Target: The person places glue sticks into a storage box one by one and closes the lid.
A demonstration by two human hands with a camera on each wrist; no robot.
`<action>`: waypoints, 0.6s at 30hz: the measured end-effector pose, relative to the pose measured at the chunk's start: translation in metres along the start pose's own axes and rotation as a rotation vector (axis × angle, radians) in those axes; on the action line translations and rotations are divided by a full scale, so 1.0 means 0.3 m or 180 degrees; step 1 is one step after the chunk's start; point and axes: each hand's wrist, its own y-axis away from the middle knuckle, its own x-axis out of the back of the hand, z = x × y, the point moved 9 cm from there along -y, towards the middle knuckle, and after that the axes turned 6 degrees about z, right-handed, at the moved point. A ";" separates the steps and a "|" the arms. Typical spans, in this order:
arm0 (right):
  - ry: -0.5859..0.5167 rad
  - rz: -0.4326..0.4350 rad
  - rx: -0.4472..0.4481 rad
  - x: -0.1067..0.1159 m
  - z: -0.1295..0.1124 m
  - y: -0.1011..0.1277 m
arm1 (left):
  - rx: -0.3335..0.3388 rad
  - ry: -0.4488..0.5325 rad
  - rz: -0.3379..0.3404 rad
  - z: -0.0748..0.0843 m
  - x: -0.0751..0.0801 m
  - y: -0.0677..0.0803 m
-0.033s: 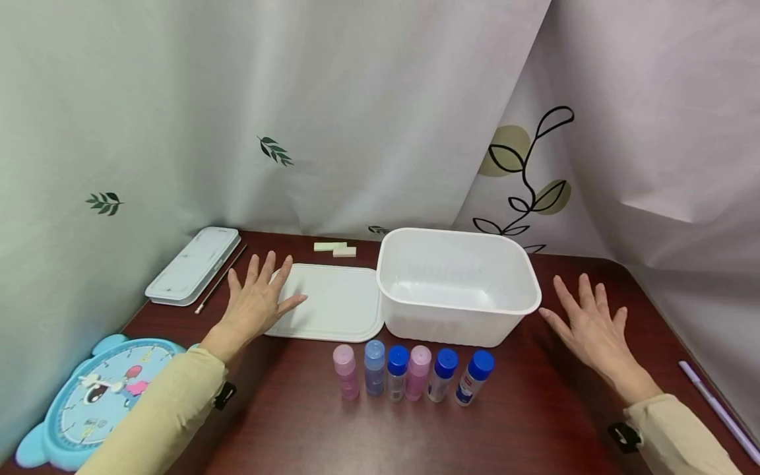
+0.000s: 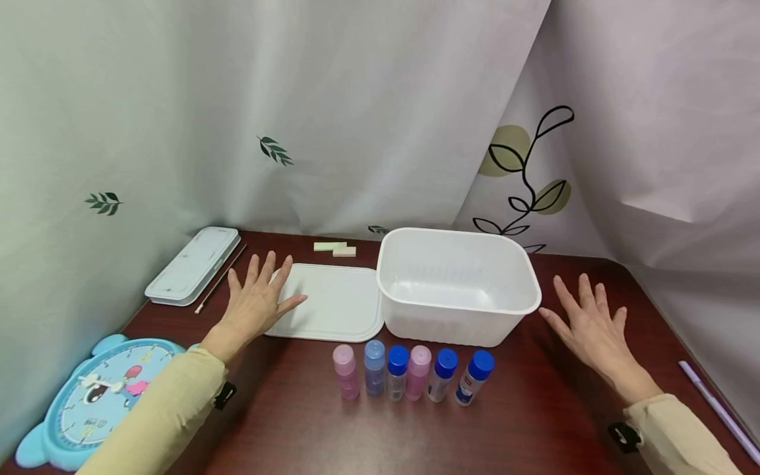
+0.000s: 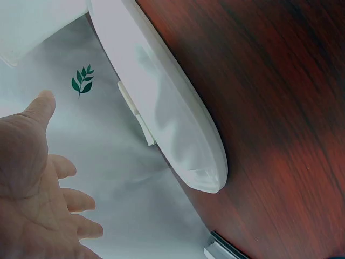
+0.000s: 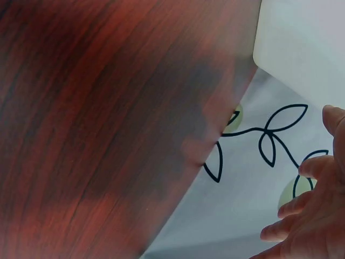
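Note:
My left hand [image 2: 251, 305], fingers spread, hovers beside the left edge of a flat white lid [image 2: 332, 303] and holds nothing. To the right of a deep white plastic box [image 2: 451, 326], my right hand [image 2: 596, 333] is also spread and holds nothing. Several small capped tubes, like glue sticks, stand upright in a row before the box: a pink one [image 2: 347, 379] at the left end, a light blue one [image 2: 375, 376] beside it, another pink one [image 2: 418, 379], and clear ones with dark blue caps, such as the rightmost tube [image 2: 469, 386]. Both palms show in the wrist views.
A white pencil case [image 2: 196, 264] and a thin stick [image 2: 220, 280] lie at the back left. Nearer is a blue cartoon clock [image 2: 107, 396]. Two small pale blocks, one being the front block [image 2: 344, 252], sit behind the lid. A purple pen [image 2: 718, 409] lies at the right edge.

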 end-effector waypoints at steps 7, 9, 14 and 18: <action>-0.0358 0.0091 -0.0013 0.017 0.010 -0.002 | -0.0084 0.0186 -0.0004 0.028 0.011 -0.011; -0.0656 0.0216 -0.0015 0.041 0.004 -0.012 | -0.0181 0.0561 0.0058 0.055 0.029 0.001; -0.1676 0.0347 -0.0125 0.088 -0.030 -0.069 | -0.0574 0.2204 0.0020 0.169 0.068 0.076; -0.2495 0.0100 -0.0209 0.074 -0.085 -0.120 | -0.0771 0.3398 -0.0468 0.265 0.052 0.158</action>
